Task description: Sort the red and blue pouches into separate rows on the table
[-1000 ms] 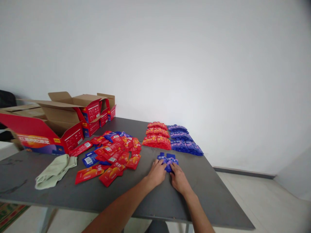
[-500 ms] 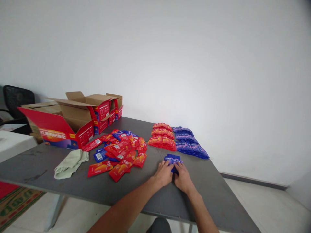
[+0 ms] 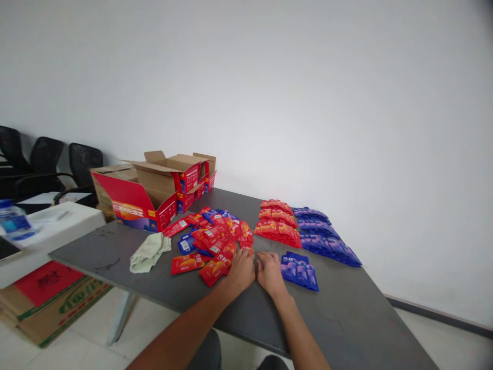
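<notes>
My left hand [image 3: 242,268] is at the right edge of a mixed pile of red sachets [image 3: 215,234] and blue sachets. Its fingers lie over the edge of a red sachet, partly hiding it, and look loosely open. Close beside it, my right hand [image 3: 270,272] hovers low over the table with bent, parted fingers and nothing visible in them. A short overlapping row of blue sachets [image 3: 298,271] lies flat just right of my right hand, not touched. Behind are stacked rows of red sachets [image 3: 278,218] and stacked rows of blue sachets [image 3: 325,234].
Open red cartons [image 3: 138,205] stand at the table's back left. A pale folded cloth [image 3: 150,252] lies left of the pile on the grey table [image 3: 327,318]. Further left are a white surface with a water bottle [image 3: 14,221], black chairs [image 3: 84,162] and cardboard boxes on the floor.
Both hands have let go of the blue sachet row and moved left to the pile's edge. The blue row stays lying on the table. The view has turned left.
</notes>
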A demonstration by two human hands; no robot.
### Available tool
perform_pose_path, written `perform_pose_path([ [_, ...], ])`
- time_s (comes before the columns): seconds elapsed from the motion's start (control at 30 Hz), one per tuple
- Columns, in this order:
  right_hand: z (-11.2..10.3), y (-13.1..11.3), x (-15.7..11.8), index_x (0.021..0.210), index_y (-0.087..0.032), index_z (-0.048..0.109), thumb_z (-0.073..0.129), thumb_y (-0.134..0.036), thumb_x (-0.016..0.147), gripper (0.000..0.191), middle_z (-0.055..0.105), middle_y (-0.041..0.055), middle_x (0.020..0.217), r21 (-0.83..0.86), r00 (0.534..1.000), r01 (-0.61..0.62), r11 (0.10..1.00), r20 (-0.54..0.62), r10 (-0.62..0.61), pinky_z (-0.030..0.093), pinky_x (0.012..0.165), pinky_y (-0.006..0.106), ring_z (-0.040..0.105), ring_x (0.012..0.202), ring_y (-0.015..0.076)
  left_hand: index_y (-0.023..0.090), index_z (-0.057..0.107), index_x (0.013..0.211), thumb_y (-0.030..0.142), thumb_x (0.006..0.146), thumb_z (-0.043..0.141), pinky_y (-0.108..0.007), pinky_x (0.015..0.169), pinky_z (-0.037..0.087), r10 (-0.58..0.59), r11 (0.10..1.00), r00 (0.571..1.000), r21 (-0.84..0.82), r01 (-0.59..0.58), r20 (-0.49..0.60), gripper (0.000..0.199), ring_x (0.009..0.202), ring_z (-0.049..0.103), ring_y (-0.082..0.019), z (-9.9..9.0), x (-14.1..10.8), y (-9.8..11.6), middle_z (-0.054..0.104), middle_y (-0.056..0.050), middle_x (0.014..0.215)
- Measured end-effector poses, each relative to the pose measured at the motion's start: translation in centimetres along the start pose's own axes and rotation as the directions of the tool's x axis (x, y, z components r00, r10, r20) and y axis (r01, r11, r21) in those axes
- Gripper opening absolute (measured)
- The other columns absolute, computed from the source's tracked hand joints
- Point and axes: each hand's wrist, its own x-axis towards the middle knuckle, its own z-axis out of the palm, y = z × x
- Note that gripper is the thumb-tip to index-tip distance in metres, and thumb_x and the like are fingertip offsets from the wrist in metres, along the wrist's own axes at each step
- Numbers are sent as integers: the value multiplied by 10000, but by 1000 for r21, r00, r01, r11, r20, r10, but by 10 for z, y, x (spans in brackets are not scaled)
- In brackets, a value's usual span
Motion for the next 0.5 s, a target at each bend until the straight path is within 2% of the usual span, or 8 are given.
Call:
perform_pose_path([
  [0.13, 30, -43, 19, 995, -204, 708, 443, -115, 886, 300, 704, 66, 1058, 81, 996, 80, 994, 34, -83, 379, 941, 305, 569, 986, 201, 176, 653, 1106, 214, 906, 409, -410, 1015, 347, -69, 997, 996, 16, 70, -48, 318, 1129, 506, -265, -15, -6, -46, 599, -134, 1200],
  [0.27, 53, -78, 38, 929, -189, 698, 380, -124, 924, 325, 704, 75, 972, 115, 992, 97, 989, 69, -106, 382, 916, 314, 583, 924, 199, 189, 654, 1045, 247, 955, 347, -384, 983, 369, -116, 993, 989, 22, 118, -93, 324, 1103, 525, -251, -33, -11, -83, 629, -111, 1132],
  [0.33, 63, -92, 45, 958, -182, 700, 394, -127, 915, 314, 701, 86, 991, 112, 989, 104, 988, 93, -115, 384, 926, 332, 581, 952, 216, 192, 647, 1016, 244, 963, 326, -379, 975, 373, -150, 986, 980, 48, 157, -129, 329, 1096, 524, -250, -43, -13, -100, 629, -102, 1128],
  [0.43, 76, -108, 51, 1101, -176, 683, 468, -135, 867, 320, 671, 102, 1136, 114, 980, 119, 986, 143, -135, 386, 956, 361, 551, 1073, 248, 180, 607, 1114, 168, 910, 388, -382, 1026, 331, -246, 956, 943, 103, 274, -222, 299, 1183, 470, -267, -58, -13, -126, 589, -107, 1233],
  [0.5, 84, -118, 52, 1175, -186, 657, 498, -152, 849, 365, 630, 100, 1236, 117, 977, 112, 987, 170, -131, 379, 983, 386, 517, 1144, 260, 166, 555, 1210, 158, 886, 412, -395, 1058, 294, -314, 918, 897, 141, 371, -312, 354, 1253, 411, -297, -67, -11, -141, 540, -124, 1306],
])
